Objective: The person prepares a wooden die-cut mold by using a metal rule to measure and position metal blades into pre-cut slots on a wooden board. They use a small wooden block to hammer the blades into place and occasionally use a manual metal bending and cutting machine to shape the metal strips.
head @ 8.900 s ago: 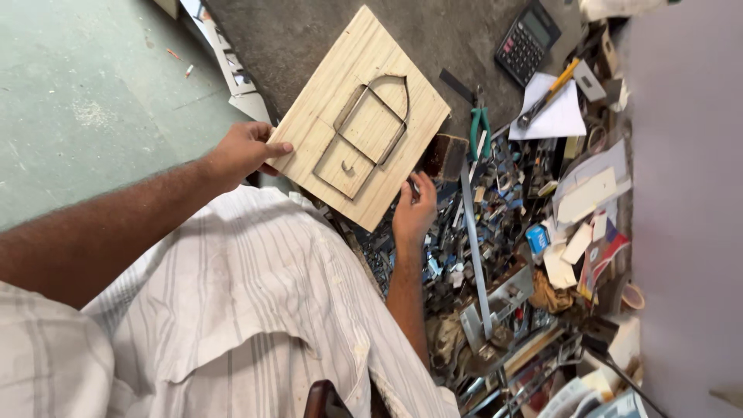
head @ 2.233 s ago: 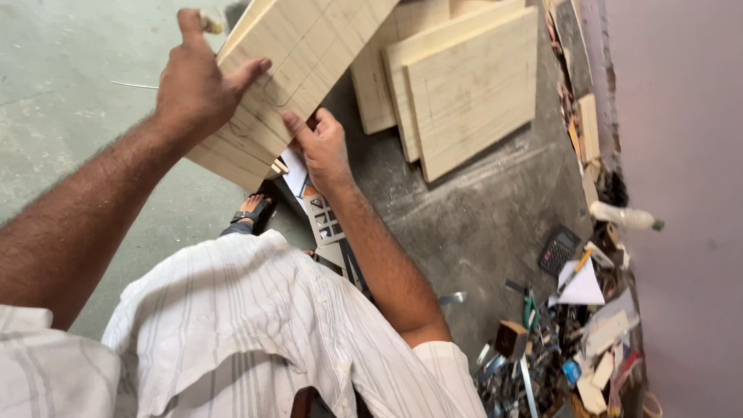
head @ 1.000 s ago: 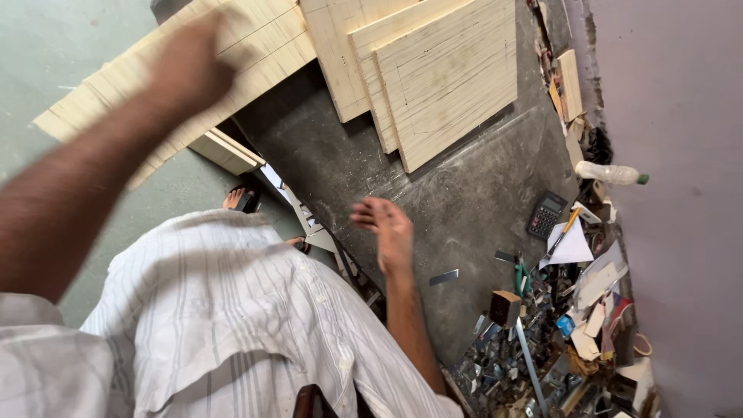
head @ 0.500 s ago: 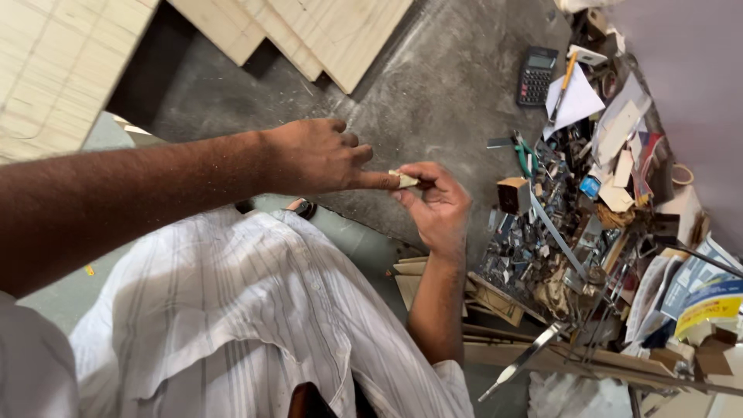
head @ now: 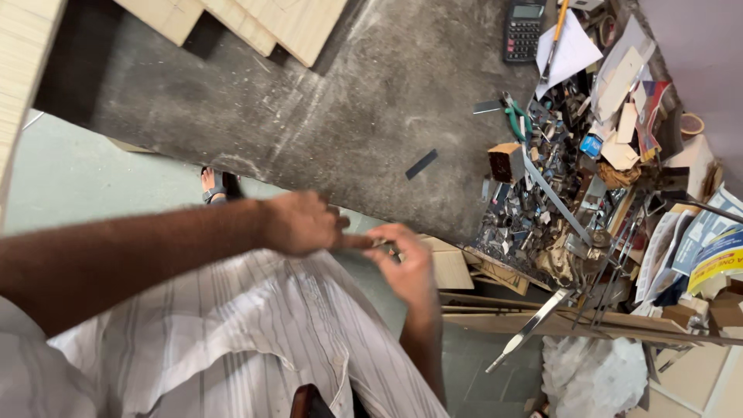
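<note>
Two fingertips-together hands: left hand (head: 298,223), right hand (head: 406,267).

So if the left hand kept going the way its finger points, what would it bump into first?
Probably the right hand: the left hand points its finger right at those fingers, nearly touching, though blur hides the gap.

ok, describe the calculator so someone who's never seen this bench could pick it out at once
Start from the dark grey worktop and go to its far edge, where the heap of metal scrap and papers thins out. The calculator lies flat there, just left of a white sheet. It is the only dark, rectangular thing with rows of keys and a small display.
</note>
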